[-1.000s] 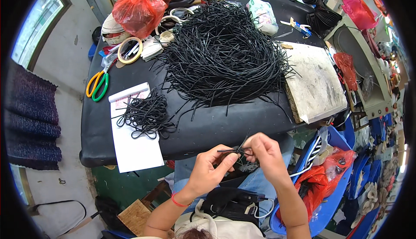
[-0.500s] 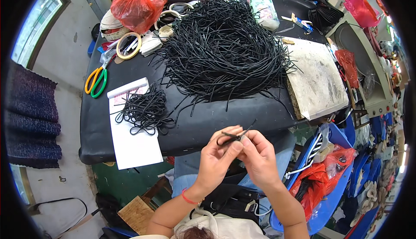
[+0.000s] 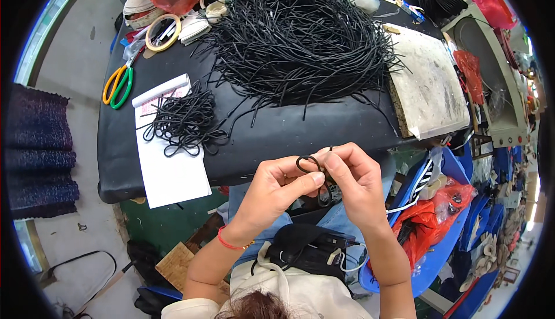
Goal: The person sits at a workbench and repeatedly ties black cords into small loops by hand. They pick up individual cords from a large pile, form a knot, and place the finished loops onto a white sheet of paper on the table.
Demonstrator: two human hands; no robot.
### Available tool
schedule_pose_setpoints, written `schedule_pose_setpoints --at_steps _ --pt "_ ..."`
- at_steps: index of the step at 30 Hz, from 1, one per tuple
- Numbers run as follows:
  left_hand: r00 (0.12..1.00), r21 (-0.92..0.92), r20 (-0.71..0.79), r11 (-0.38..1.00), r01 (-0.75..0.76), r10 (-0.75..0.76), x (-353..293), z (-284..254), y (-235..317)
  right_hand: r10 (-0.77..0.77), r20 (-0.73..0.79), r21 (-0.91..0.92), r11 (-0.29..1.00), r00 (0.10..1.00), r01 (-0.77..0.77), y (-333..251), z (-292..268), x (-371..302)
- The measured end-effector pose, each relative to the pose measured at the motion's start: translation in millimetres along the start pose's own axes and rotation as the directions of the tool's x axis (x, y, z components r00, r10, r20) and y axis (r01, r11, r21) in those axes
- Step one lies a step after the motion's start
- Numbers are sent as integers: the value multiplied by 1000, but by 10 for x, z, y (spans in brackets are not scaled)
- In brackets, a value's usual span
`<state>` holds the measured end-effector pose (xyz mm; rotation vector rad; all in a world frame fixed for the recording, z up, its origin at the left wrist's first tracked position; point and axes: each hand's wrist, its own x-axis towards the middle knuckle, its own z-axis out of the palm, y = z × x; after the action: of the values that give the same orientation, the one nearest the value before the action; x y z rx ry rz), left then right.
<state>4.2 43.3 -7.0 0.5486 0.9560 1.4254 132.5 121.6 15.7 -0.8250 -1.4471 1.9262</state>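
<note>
Between my two hands, just off the near edge of the table, is a thin black cord (image 3: 307,158) bent into a loop. My left hand (image 3: 276,189) pinches it between thumb and fingers. The fingertips of my right hand (image 3: 354,180) close on the same cord, close to the left thumb. Part of the cord hangs below the fingers. A large heap of black cords (image 3: 300,47) lies on the table beyond my hands. To the left, a smaller pile of looped black cords (image 3: 184,119) rests on a white paper pad (image 3: 173,174).
Orange-and-green-handled scissors (image 3: 118,86) and a tape roll (image 3: 163,32) lie at the left of the black table (image 3: 272,137). A stained white board (image 3: 430,85) sits at the right. Below it stands a blue bin (image 3: 430,273) with red plastic bags (image 3: 433,218).
My hands have moved slightly apart, and the cord's loop now stands more open between them. The view has shifted, so the table sits higher in the picture.
</note>
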Motion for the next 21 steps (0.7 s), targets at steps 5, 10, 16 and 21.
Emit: schedule_pose_setpoints --at_steps 5,10,16,21 --pt "997 -12 0 997 81 -81 -32 6 4 33 -42 53 998 999 -31 89 23 -20" --pt "996 -19 -6 996 90 -90 -47 20 -18 65 -51 21 998 997 -64 106 5 -17" --pt "997 -17 7 996 83 -83 -42 27 -73 134 -60 88 988 989 -129 102 -12 -18" --pt "997 -178 -60 982 -64 54 -18 54 -150 105 -72 139 986 992 -94 26 -47 43"
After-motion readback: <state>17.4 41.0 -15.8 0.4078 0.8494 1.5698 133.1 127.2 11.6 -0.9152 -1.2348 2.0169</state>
